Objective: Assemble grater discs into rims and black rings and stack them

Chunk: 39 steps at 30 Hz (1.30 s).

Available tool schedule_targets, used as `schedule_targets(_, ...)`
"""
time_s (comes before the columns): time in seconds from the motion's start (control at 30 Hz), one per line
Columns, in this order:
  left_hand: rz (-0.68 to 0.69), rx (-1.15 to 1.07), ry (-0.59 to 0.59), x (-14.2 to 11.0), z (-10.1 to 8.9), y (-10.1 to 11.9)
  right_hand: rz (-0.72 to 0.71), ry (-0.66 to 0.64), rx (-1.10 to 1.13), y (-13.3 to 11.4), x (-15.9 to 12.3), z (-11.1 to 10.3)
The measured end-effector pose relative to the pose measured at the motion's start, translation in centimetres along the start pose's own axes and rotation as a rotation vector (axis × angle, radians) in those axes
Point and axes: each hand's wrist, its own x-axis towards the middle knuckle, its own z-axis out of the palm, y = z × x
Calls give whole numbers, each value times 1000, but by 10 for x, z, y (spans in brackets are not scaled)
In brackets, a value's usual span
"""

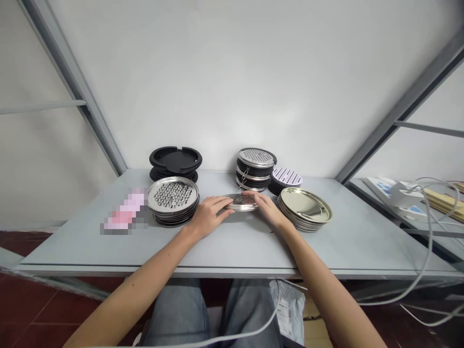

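A round steel grater disc (241, 203) lies flat at the middle of the grey table (235, 246). My left hand (208, 216) grips its left side, and my right hand (264, 209) has its fingers over the right side. To the left of my left hand stands a stack of steel grater discs (173, 195) on dark rings. Close to my right hand is a stack of brass-coloured metal discs (304, 205). Behind the hands stands a stack of steel graters and black rings (256, 168).
Black round lids (175, 161) are stacked at the back left, and a lilac perforated disc (286, 177) sits at the back right. A pixelated pink object (126, 211) lies at the left. Grey cables and papers (406, 198) lie on a lower shelf at the right.
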Motion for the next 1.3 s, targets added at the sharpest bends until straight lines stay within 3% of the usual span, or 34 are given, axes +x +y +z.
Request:
schedule_targets(0.2,-94,18,95,-1,-1,-1,-51,75,41,0,-2,0)
schedule_targets(0.47,-89,25,2,1,-5,6,-91,188,-67,2,0,4)
schedule_targets(0.63,-91,-60,35,2,-5,4,-75,204,-79,1,-1,4)
schedule_targets(0.83,-114,-148,137,1,0,-2,-38,188,67,3,2,5)
schedule_targets(1.0,-189,-118,159,2,3,-5,-104,338,156,1,1,8)
schedule_targets(1.1,-160,-74,146,2,6,-5,-139,370,114,-3,0,8)
schedule_targets(1.3,-24,48,152,0,8,-2,-306,306,-62,-6,-1,11)
